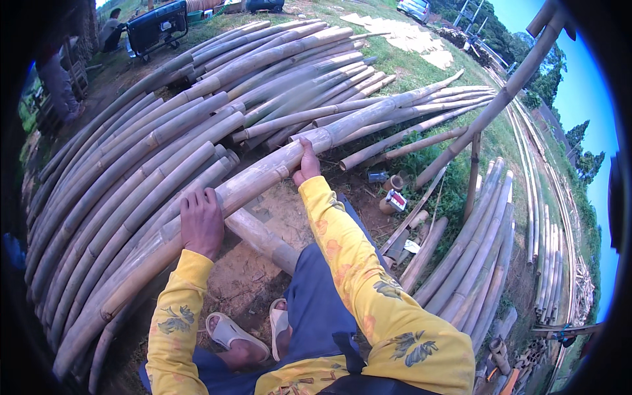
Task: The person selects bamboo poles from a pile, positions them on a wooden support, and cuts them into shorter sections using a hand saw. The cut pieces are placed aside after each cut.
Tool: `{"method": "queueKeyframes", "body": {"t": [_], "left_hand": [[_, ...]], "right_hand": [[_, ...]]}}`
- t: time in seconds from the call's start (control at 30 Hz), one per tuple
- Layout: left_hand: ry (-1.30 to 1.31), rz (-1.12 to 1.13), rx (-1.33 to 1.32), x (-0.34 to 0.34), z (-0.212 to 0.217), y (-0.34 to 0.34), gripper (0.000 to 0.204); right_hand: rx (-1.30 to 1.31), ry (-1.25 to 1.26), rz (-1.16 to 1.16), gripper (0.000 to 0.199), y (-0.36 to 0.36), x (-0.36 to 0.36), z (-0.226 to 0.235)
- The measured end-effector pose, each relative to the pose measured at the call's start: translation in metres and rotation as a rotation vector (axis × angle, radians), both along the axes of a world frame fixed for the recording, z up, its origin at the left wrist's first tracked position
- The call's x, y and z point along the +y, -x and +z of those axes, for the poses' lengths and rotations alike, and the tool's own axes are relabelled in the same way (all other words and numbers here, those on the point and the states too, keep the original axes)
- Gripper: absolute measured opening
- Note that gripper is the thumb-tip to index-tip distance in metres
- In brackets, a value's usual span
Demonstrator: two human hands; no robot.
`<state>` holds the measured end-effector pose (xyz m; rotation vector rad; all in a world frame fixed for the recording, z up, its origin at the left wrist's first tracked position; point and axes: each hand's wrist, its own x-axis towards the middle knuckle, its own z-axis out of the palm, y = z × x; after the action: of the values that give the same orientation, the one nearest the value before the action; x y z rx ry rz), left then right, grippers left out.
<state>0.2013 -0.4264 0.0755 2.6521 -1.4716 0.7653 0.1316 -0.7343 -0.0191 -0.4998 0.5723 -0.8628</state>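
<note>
A long, thick bamboo pole (253, 183) runs slantwise in front of me, from the lower left to the upper right. My left hand (202, 222) is closed over its top at the nearer part, fingers curled across the far side. Farther along, my right hand (307, 162) grips the same pole from its right side, thumb on top. A shorter bamboo piece (263, 241) lies crosswise beneath the pole, near my knees. Both of my forearms are in yellow patterned sleeves. Where the fingers wrap under the pole, they are hidden.
A large stack of bamboo poles (141, 141) fills the left and far side. More poles (471, 263) lie at right, beside a slanted bamboo post (490, 108). Small containers (395, 200) stand on the ground there. A black machine (157, 29) and people are at the far left.
</note>
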Motion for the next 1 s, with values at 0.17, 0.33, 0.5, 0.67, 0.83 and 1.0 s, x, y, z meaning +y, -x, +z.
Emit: {"method": "queueKeyframes", "body": {"t": [0.17,0.33,0.5,0.67,0.83,1.0], "left_hand": [[0.037,0.045,-0.141,0.069,0.013,0.009,0.031],[-0.007,0.154,-0.245,0.201,0.025,0.019,0.035],[0.031,0.177,-0.362,0.293,0.028,0.029,0.034],[0.05,0.25,-0.374,0.321,0.008,0.035,0.038],[0.091,0.253,-0.376,0.306,-0.004,0.027,0.043],[0.125,0.215,-0.279,0.303,-0.003,0.024,0.052]], "right_hand": [[-0.22,-0.05,0.065,0.069,-0.002,0.077,0.012],[-0.402,-0.131,0.322,0.045,0.008,0.205,0.037],[-0.398,-0.066,0.555,0.052,0.029,0.28,0.044],[-0.298,-0.011,0.684,0.069,0.031,0.288,0.025],[-0.341,0.045,0.746,0.07,0.024,0.276,0.019],[-0.329,0.023,0.774,0.067,0.018,0.27,0.011]]}}
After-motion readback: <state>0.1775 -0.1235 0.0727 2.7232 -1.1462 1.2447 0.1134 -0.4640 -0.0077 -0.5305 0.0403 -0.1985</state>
